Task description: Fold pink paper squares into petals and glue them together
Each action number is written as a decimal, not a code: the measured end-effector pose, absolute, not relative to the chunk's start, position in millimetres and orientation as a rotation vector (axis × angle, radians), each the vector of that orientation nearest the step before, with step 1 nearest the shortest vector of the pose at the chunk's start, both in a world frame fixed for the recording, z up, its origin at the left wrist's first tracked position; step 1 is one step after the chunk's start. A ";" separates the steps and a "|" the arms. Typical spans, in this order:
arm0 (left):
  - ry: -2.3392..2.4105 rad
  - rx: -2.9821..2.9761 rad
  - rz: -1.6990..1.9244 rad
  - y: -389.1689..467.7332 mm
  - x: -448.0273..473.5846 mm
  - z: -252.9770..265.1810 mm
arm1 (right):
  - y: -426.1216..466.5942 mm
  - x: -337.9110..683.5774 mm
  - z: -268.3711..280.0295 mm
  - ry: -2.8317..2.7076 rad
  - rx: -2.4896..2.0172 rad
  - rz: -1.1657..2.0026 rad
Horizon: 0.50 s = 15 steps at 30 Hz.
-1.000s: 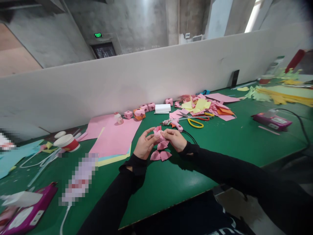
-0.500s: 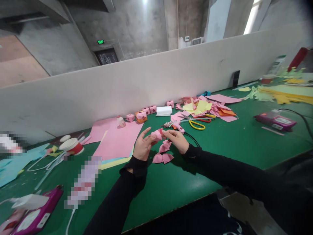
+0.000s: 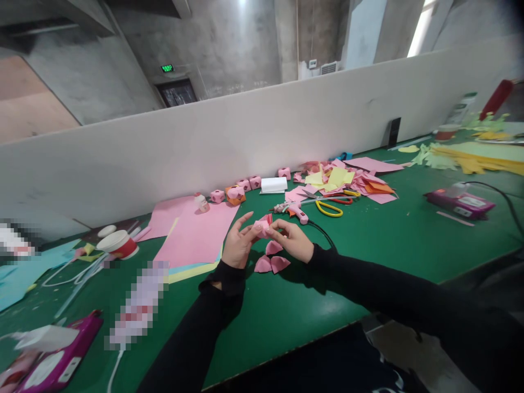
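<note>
Just above the green table, a folded pink paper piece [image 3: 262,227] is pinched between my two hands. My left hand [image 3: 236,243] grips its left side, thumb against the paper and the index finger raised. From the right, the fingertips of my right hand [image 3: 295,241] are closed on the same piece. Red-pink folds stick up at its top. Below the hands, several folded pink paper pieces [image 3: 280,265] lie close together on the table. Beyond my right hand lies a pink glue gun [image 3: 298,213] with a black cord.
Pink paper sheets [image 3: 198,237] lie to the left. Folded pink paper balls [image 3: 218,196] line the white partition [image 3: 245,142]. Yellow-handled scissors [image 3: 329,209] and a heap of paper scraps [image 3: 336,178] are behind the glue gun. A paper cup [image 3: 121,245] stands left.
My right hand has shifted slightly left and down, its fingers closer to my left thumb. The held piece's red folds now show more upright. Less of the upper loose pink paper shows below.
</note>
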<state>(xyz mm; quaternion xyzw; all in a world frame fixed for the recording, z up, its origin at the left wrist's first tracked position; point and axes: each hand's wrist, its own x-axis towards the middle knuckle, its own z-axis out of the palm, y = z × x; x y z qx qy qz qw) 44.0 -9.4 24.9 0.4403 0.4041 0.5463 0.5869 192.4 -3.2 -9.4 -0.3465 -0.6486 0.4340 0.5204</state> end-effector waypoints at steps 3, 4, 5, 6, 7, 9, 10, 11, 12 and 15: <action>0.942 1.050 1.263 -11.1 44.7 26.3 | -3.5 193.7 -9.2 -1.553 -0.809 1.001; 0.945 1.054 1.260 -11.6 44.9 26.8 | -3.3 194.0 -9.2 -1.537 -0.791 1.014; 0.950 1.058 1.258 -11.9 44.9 27.3 | -3.1 194.1 -9.0 -1.520 -0.771 1.041; 0.956 1.062 1.256 -12.0 44.7 27.7 | -2.8 194.0 -8.8 -1.507 -0.752 1.078; 0.961 1.065 1.256 -11.9 44.4 28.1 | -2.5 193.9 -8.5 -1.493 -0.736 1.122; 0.963 1.068 1.257 -11.5 43.4 28.4 | -1.9 193.4 -7.7 -1.457 -0.723 1.217; 0.963 1.069 1.257 -11.2 42.7 28.4 | -1.4 193.2 -7.3 -1.427 -0.725 1.262; 0.963 1.072 1.254 -10.9 42.1 28.3 | -0.8 193.2 -6.9 -1.391 -0.730 1.300; 0.964 1.080 1.248 -10.7 41.5 28.2 | -0.2 193.4 -6.6 -1.356 -0.737 1.328; 0.974 1.120 1.220 -10.6 39.9 27.3 | 1.7 194.8 -6.0 -1.295 -0.744 1.377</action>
